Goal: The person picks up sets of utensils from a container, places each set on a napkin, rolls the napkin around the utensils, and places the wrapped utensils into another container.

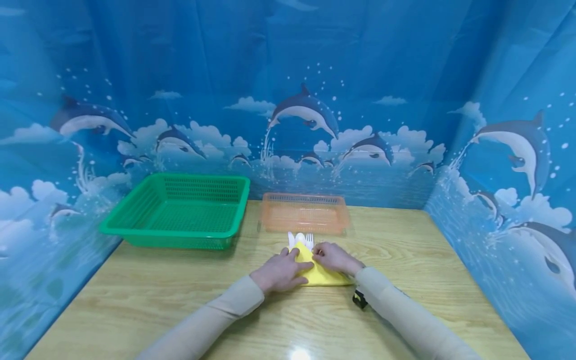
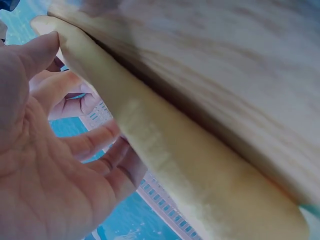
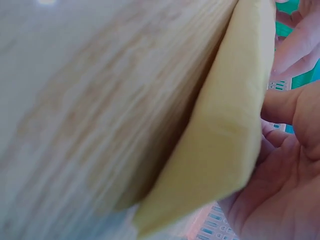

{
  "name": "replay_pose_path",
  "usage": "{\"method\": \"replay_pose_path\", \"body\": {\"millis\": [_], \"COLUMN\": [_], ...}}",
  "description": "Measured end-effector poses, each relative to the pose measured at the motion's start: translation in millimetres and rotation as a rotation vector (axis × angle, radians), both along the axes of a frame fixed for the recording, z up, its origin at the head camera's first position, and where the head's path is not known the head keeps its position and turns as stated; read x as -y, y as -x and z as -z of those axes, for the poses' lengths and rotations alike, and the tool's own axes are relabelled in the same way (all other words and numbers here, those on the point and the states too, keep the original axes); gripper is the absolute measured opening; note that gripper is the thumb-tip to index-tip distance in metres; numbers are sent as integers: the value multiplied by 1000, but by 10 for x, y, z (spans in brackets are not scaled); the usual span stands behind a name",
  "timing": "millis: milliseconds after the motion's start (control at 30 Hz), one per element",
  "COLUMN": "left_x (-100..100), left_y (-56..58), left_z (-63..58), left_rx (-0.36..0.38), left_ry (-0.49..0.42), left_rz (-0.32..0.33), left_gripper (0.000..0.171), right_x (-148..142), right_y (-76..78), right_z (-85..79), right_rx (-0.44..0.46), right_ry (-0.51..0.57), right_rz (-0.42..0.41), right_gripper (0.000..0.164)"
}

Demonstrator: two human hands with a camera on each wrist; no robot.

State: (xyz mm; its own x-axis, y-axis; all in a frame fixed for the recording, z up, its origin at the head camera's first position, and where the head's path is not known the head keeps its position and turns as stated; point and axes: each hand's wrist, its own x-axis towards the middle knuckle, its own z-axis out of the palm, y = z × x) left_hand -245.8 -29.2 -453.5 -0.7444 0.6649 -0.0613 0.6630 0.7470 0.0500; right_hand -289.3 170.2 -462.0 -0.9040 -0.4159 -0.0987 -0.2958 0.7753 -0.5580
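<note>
A folded yellow napkin (image 1: 321,276) lies on the table with a white plastic knife (image 1: 291,239), spoon (image 1: 300,238) and fork (image 1: 309,241) poking out past its far edge. Spread fingers of my left hand (image 1: 280,272) press on the napkin's left side. At its upper right edge, my right hand (image 1: 336,258) has curled fingers and pinches the cloth between thumb and fingertips. Both wrist views show the napkin's thick near fold (image 2: 165,130) close up, while the cutlery is hidden there.
Behind the cutlery stands a shallow orange basket (image 1: 306,230). A larger green basket (image 1: 175,235) sits at the back left of the wooden table (image 1: 405,250). A blue dolphin-print curtain (image 1: 288,65) encloses the back and sides.
</note>
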Motion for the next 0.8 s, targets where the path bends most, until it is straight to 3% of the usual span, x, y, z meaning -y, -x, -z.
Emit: {"method": "replay_pose_path", "body": {"millis": [433,700,800], "left_x": [21,15,21], "left_y": [-7,6,10], "left_z": [3,12,4], "left_rx": [21,38,55], "left_ry": [-9,-14,-24], "left_rz": [9,-2,-10], "left_gripper": [48,50,51], "right_x": [-1,-2,-26], "right_y": [-35,-146,-189], "right_z": [-25,-70,-89], "right_rx": [51,-242,-224], "right_ry": [21,-78,-80], "right_rz": [18,-103,-148], "right_gripper": [5,9,6]}}
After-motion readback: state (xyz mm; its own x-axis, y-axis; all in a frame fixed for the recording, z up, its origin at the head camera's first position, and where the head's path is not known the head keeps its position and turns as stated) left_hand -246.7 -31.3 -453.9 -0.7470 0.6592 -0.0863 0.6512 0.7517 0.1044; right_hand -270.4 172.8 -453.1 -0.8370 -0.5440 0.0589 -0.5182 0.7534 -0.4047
